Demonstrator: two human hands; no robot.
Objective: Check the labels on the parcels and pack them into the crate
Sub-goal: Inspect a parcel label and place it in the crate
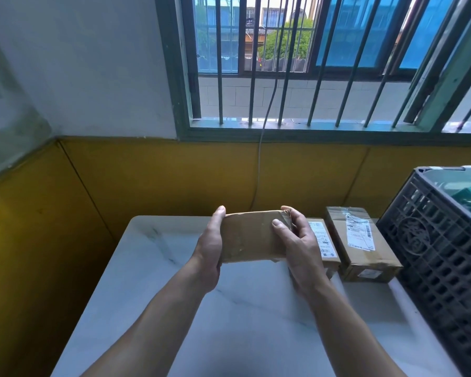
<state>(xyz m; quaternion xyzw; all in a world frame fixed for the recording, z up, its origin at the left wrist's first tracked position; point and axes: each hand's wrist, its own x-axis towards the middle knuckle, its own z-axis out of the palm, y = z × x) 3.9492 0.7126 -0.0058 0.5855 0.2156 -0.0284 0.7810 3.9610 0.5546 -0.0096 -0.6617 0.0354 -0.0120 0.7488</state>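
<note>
Between the two hands, above the table, a brown parcel is held up by its ends. Left hand clasps the left end, thumb on top; right hand grips the right end, thumb on the near face. No label shows on this face. Just right of the right hand lie two labelled boxes, then the crate.
</note>
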